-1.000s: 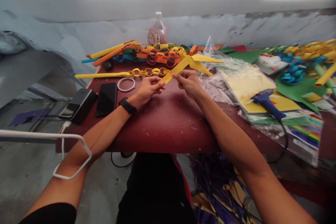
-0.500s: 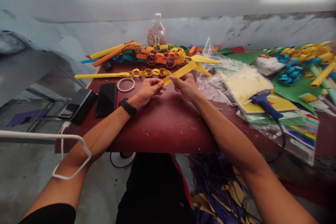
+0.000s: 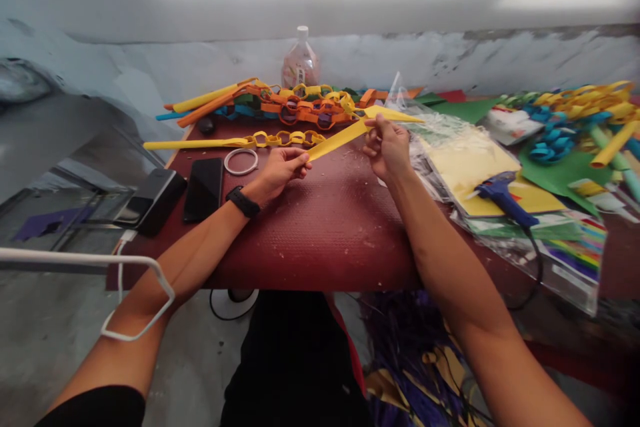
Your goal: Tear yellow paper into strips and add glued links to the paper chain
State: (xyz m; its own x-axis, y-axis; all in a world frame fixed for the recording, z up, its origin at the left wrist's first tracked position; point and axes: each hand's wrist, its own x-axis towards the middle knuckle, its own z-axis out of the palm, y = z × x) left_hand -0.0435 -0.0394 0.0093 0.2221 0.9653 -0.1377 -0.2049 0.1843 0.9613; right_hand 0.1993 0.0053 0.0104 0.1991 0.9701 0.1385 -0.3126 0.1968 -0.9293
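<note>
Strip of yellow paper (image 3: 337, 140) slants above the dark red table (image 3: 320, 233), held between both hands. The left hand (image 3: 284, 170) pinches its lower end between thumb and fingers; the right hand (image 3: 389, 148) keeps a narrow pinch near its upper end. Just beyond the left hand lies a yellow paper chain (image 3: 260, 140). A white ring (image 3: 227, 161) sits between that hand and a black phone (image 3: 203, 190). Off to the right, a blue glue gun (image 3: 507, 197) rests on yellow sheets (image 3: 465, 160). A bottle (image 3: 300, 68) stands at the back.
</note>
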